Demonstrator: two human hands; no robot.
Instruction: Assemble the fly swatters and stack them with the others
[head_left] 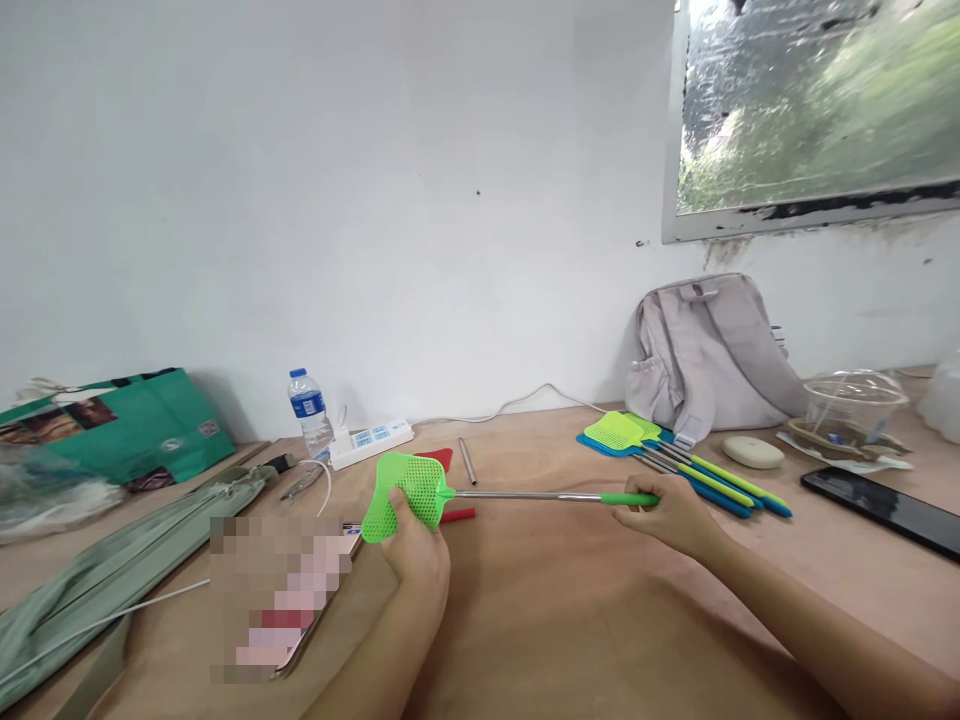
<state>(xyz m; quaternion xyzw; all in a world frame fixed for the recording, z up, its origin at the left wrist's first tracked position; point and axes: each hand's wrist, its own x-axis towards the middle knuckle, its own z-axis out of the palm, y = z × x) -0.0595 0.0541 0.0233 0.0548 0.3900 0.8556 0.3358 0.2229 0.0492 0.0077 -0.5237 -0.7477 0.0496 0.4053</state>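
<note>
I am holding the bright-green plastic flyswatter with thin metal shaft point(517, 496) near-level across mid-frame, left hand point(415, 545) gripping its perforated head point(421, 483) thumb-on-top, fingers mostly hidden, right hand point(660, 512) gripping its green handle point(616, 498), apparently supporting both ends for steadiness.

The near tabletop point(540, 620) lies open; the green swatter point(525, 495) (crosswise) bars beyond.

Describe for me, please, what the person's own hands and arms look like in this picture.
The left hand and right hand are ungloved. The left forearm and right forearm are bare as far as they show, with no sleeve, watch or bracelet in view.
</note>
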